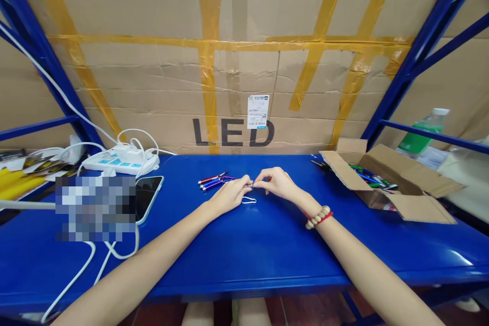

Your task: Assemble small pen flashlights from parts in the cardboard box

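Note:
My left hand (229,195) and my right hand (278,182) meet above the middle of the blue table (244,249). Both are closed, fingertips pinched around a small slim greyish object (251,185) between them, too small to name. A white cord loop (249,200) hangs or lies just below the left fingertips; whether it joins the held piece I cannot tell. Beside my left hand, on its far left side, lie several slim metallic tubes with cord loops, a red one (213,179) and blue-purple ones (212,185) among them.
An open cardboard box (382,199) with several coloured slim tubes stands at the right. Dark-tipped pliers or scissors (320,165) lie partly behind its flap. A phone (148,198), white cables and a power strip (122,161) occupy the left. A big cardboard sheet (164,91) stands behind.

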Motion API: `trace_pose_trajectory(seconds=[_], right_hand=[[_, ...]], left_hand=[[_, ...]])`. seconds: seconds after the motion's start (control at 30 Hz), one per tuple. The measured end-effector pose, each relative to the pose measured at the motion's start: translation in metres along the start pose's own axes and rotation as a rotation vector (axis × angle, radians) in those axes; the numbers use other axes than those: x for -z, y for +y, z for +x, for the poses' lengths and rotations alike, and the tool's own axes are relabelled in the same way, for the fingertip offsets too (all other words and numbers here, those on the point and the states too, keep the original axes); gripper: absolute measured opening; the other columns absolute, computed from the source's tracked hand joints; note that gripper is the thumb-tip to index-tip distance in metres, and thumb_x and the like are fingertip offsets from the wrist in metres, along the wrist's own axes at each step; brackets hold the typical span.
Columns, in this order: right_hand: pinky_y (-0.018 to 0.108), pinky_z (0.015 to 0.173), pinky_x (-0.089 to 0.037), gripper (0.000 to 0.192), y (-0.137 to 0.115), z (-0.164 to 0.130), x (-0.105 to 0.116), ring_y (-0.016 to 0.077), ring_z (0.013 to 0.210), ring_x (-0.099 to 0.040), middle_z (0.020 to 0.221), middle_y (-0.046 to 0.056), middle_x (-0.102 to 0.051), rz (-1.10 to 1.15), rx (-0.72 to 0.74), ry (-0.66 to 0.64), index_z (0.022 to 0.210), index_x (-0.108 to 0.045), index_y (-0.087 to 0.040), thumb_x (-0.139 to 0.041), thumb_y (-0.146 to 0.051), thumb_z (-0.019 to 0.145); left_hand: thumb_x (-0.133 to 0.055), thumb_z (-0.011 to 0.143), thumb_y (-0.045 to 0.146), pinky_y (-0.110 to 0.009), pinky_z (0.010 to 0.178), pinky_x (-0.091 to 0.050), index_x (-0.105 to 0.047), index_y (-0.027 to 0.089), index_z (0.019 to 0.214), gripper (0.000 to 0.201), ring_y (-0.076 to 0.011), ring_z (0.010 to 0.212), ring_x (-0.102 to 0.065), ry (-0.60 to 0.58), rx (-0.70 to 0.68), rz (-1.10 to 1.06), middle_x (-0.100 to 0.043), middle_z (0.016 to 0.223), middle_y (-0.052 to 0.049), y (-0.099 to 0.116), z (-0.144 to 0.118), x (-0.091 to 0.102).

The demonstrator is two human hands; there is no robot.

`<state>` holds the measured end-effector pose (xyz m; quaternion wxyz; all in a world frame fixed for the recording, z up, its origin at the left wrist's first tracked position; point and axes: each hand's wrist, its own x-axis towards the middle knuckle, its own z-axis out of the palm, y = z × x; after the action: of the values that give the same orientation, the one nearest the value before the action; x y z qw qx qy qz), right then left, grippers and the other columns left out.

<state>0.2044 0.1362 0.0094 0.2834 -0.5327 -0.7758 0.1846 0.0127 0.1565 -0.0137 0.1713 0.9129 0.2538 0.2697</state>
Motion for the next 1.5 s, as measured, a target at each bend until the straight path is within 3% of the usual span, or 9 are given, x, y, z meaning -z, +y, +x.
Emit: trace_pose_trajectory(seconds=[0.17,0.3,0.43,0.6,0.73,0.9,1.0,1.2,1.5], right_hand=[[0.018,0.037,-0.04,0.044,0.001,0.002,-0.008,0.0092,0.045,-0.055,0.061,0.002,-0.058,0.316,-0.031,-0.2,0.069,-0.056,-0.013,-0.047,-0.055,0.08],[0.017,0.033,-0.041,0.047,-0.006,0.001,-0.011,0.008,0.04,-0.051,0.052,-0.001,-0.05,0.422,-0.086,-0.249,0.066,-0.05,-0.014,-0.05,-0.06,0.075],[0.017,0.031,-0.038,0.052,-0.014,0.001,-0.014,0.0069,0.036,-0.046,0.047,-0.002,-0.045,0.401,-0.162,-0.21,0.06,-0.047,-0.014,-0.052,-0.065,0.069],[0.018,0.034,-0.037,0.053,-0.012,0.002,-0.018,0.0069,0.036,-0.046,0.05,-0.001,-0.049,0.328,-0.171,-0.159,0.058,-0.046,-0.015,-0.047,-0.066,0.072],[0.018,0.043,-0.038,0.045,-0.004,0.005,-0.013,0.0072,0.042,-0.051,0.057,0.0,-0.056,0.125,-0.081,-0.099,0.064,-0.057,-0.015,-0.046,-0.056,0.079],[0.02,0.05,-0.038,0.032,0.0,0.006,-0.001,0.0073,0.05,-0.049,0.074,0.002,-0.061,0.052,0.114,0.158,0.086,-0.067,-0.017,-0.063,-0.046,0.072],[0.021,0.056,-0.04,0.027,0.0,0.006,0.004,0.0075,0.056,-0.05,0.085,0.004,-0.061,0.03,0.242,0.145,0.088,-0.07,-0.02,-0.062,-0.041,0.075],[0.02,0.059,-0.037,0.016,-0.005,0.002,0.011,0.0086,0.067,-0.053,0.079,0.001,-0.059,-0.105,0.368,0.187,0.074,-0.072,-0.021,-0.065,-0.036,0.075],[0.02,0.057,-0.04,0.018,0.007,0.007,0.001,0.0088,0.062,-0.054,0.074,0.001,-0.062,0.023,0.19,0.093,0.07,-0.071,-0.019,-0.069,-0.036,0.069]], left_hand=[[-0.034,0.091,0.018,-0.026,0.071,-0.044,-0.038,0.018,0.088,0.005,-0.0175,0.085,-0.06,0.042,0.015,-0.004,-0.06,0.095,-0.007,0.0,-0.001,-0.001],[-0.034,0.092,0.018,-0.026,0.074,-0.046,-0.04,0.018,0.093,0.006,-0.0175,0.09,-0.06,0.068,-0.006,0.029,-0.06,0.099,-0.007,-0.002,-0.002,-0.001],[-0.035,0.092,0.018,-0.027,0.077,-0.046,-0.042,0.017,0.106,0.016,-0.0179,0.093,-0.059,0.078,-0.022,0.111,-0.061,0.1,-0.008,-0.004,-0.002,-0.003],[-0.035,0.091,0.016,-0.029,0.082,-0.044,-0.049,0.015,0.099,0.015,-0.0193,0.096,-0.057,0.105,-0.046,0.179,-0.061,0.101,-0.008,-0.007,0.002,-0.006],[-0.034,0.092,0.017,-0.024,0.077,-0.044,-0.051,0.016,0.095,0.017,-0.0153,0.085,-0.058,0.09,-0.022,0.038,-0.061,0.093,-0.005,-0.006,0.005,-0.005],[-0.035,0.091,0.018,-0.023,0.07,-0.042,-0.051,0.015,0.098,0.017,-0.0143,0.075,-0.056,0.14,0.037,-0.059,-0.059,0.083,-0.004,-0.003,0.006,-0.002],[-0.034,0.091,0.02,-0.022,0.065,-0.039,-0.05,0.015,0.093,0.017,-0.0128,0.067,-0.053,0.118,0.028,-0.092,-0.055,0.073,-0.001,-0.004,0.006,-0.001],[-0.029,0.093,0.024,-0.021,0.062,-0.037,-0.048,0.016,0.088,0.021,-0.0111,0.063,-0.049,0.009,-0.009,-0.104,-0.051,0.069,0.001,-0.002,0.002,0.0],[-0.033,0.091,0.021,-0.025,0.067,-0.041,-0.047,0.017,0.099,0.016,-0.0168,0.078,-0.058,-0.061,0.064,-0.004,-0.06,0.087,-0.004,0.002,-0.001,0.003]])
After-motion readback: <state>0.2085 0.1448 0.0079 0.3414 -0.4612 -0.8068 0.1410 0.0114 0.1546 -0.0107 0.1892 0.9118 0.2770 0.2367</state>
